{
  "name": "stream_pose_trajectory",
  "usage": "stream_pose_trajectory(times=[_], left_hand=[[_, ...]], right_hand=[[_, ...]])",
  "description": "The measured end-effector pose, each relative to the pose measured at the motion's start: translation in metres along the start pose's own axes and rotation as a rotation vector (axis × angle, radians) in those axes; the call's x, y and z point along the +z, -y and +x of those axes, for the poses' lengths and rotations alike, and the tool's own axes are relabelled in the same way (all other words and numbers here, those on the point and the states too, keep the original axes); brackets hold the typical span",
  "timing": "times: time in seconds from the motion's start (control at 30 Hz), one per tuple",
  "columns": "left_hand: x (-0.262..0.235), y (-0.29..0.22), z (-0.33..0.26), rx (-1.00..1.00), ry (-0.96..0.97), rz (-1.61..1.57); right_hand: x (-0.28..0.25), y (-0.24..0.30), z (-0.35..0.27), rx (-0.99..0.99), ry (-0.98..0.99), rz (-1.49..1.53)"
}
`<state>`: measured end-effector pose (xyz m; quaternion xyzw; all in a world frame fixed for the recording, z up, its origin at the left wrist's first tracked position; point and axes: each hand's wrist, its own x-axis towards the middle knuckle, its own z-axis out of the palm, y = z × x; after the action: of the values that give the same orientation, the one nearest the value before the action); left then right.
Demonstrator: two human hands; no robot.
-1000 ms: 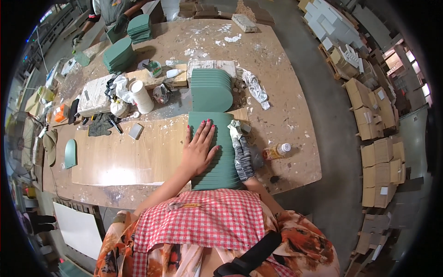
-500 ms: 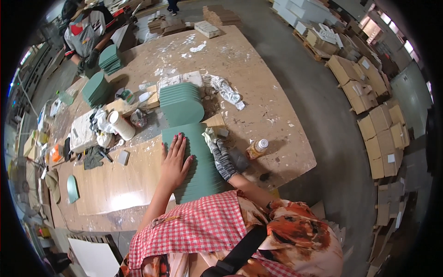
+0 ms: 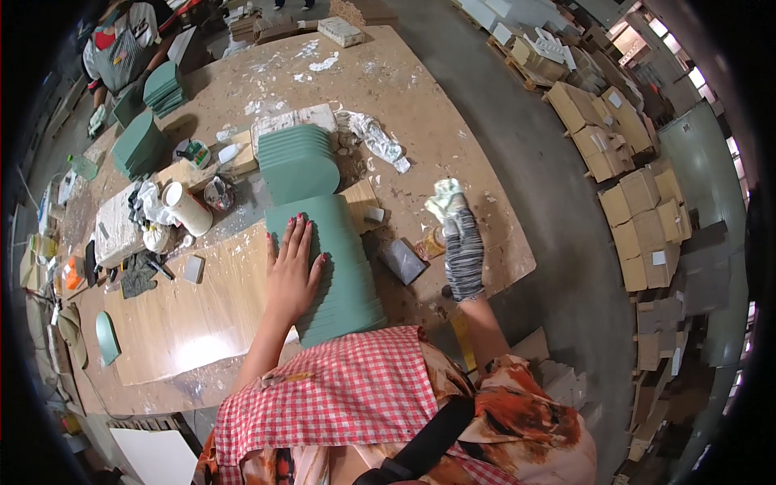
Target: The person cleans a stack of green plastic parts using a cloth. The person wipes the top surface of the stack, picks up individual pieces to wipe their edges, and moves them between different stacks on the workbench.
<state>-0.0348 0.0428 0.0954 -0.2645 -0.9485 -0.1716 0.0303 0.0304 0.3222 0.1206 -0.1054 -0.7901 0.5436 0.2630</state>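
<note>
My bare left hand (image 3: 291, 267) lies flat, fingers spread, on a long row of overlapping green panels (image 3: 343, 275) with rounded ends. To the right, my right hand (image 3: 463, 250) wears a grey striped knit glove and is closed on a crumpled pale rag (image 3: 446, 198). The gloved hand is over the table beside a small amber bottle (image 3: 430, 244), partly covering it; whether it touches the bottle I cannot tell. Between the panels and the bottle lies a dark grey block (image 3: 402, 260). Another stack of green panels (image 3: 299, 170) stands just beyond my left hand.
A white tube (image 3: 186, 210) and an open tin (image 3: 219, 192) stand left of the far stack. A white rag (image 3: 378, 141) lies to its right. At the far left a co-worker (image 3: 121, 52) stands beside more green panels (image 3: 164, 87). Cardboard stacks (image 3: 602, 141) line the right side.
My right hand has moved right with the rag, off the green panels and over to the amber bottle. The left hand stays flat on the panels. The view has shifted slightly.
</note>
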Motion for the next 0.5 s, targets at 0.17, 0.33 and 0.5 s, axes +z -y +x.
stream_pose_trajectory(times=[0.17, 0.33, 0.5], left_hand=[[0.008, 0.002, -0.002, 0.019, 0.006, -0.008], [0.012, 0.003, -0.005, 0.022, -0.053, 0.008], [0.015, 0.004, -0.004, 0.014, -0.039, 0.011]], right_hand=[[-0.014, -0.058, -0.02, -0.093, 0.056, -0.417], [-0.008, -0.054, -0.015, -0.114, 0.063, -0.539], [-0.007, -0.058, -0.005, -0.106, 0.054, -0.644]])
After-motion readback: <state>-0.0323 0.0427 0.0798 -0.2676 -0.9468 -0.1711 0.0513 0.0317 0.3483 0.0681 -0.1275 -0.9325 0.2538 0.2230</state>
